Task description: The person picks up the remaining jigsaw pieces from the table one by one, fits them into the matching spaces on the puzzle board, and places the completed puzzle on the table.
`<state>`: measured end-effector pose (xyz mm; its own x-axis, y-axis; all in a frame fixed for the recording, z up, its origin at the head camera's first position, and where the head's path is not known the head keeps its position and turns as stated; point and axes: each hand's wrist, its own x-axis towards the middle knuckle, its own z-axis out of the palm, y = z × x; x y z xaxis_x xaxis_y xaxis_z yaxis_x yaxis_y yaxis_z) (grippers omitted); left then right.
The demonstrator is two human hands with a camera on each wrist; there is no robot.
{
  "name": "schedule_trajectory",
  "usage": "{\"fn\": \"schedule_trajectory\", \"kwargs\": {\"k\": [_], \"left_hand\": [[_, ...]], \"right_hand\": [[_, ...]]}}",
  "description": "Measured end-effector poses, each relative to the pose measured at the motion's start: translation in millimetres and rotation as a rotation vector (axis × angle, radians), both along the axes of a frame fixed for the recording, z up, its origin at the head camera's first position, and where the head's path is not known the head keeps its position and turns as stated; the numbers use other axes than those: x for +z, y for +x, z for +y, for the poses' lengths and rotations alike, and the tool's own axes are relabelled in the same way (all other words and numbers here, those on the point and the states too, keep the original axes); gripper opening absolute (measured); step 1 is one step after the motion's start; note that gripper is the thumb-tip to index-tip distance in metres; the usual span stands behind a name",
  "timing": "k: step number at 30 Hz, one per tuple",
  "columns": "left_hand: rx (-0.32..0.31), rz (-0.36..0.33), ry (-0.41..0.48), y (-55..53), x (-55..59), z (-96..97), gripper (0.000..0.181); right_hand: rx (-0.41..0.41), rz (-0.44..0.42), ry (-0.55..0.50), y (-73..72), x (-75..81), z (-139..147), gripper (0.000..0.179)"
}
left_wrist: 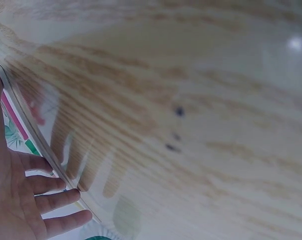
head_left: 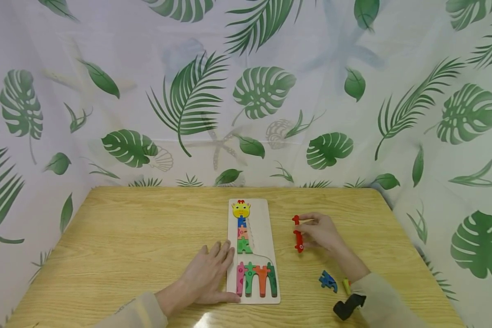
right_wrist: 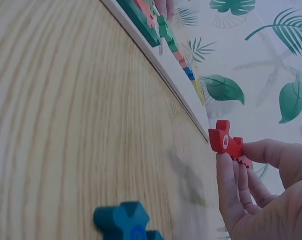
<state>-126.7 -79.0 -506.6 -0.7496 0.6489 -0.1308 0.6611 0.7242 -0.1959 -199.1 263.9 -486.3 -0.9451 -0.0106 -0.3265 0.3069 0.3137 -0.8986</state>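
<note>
A pale wooden board [head_left: 260, 218] holds a giraffe jigsaw with a yellow head [head_left: 241, 210], coloured neck pieces and several leg pieces; bare wood shows at the body between neck and legs. Along the board's left edge my left hand [head_left: 207, 278] rests, fingers extended and thumb at the lower corner. The left wrist view shows those straight fingers [left_wrist: 58, 200] against the edge. To the right of the board, my right hand [head_left: 321, 234] pinches a long red puzzle piece [head_left: 298, 241] between thumb and fingers. In the right wrist view, that red piece [right_wrist: 230, 145] has a jagged edge and a circled number.
On the wooden table [head_left: 147, 223], a blue puzzle piece [head_left: 328, 281] lies right of the board. A yellow piece [head_left: 346, 286] is partly hidden by my right sleeve. A black device [head_left: 348, 306] sits at that wrist. Leaf-patterned cloth [head_left: 246, 150] stands behind the table.
</note>
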Motion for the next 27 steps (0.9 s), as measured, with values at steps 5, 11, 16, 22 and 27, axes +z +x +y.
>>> {"fn": "schedule_trajectory", "kwargs": {"k": [5, 11, 16, 22, 27], "left_hand": [[-0.001, 0.006, -0.008, 0.2, -0.5, 0.2, 0.123], [-0.001, 0.011, -0.014, 0.5, -0.5, 0.5, 0.123], [0.002, 0.004, -0.013, 0.2, -0.9, 1.1, 0.124], [0.005, 0.004, -0.016, 0.8, -0.7, 1.1, 0.123], [0.006, 0.01, -0.011, 1.3, 0.4, 0.7, 0.123]], "right_hand": [[-0.01, -0.009, -0.022, -0.9, -1.9, -9, 0.05], [-0.018, -0.023, -0.045, -2.0, -3.4, -21, 0.049], [-0.024, -0.024, -0.047, -1.3, -3.3, -29, 0.046], [-0.016, -0.01, -0.04, -3.3, -4.9, -38, 0.044], [-0.013, -0.01, -0.059, -4.2, -3.6, -47, 0.044]]}}
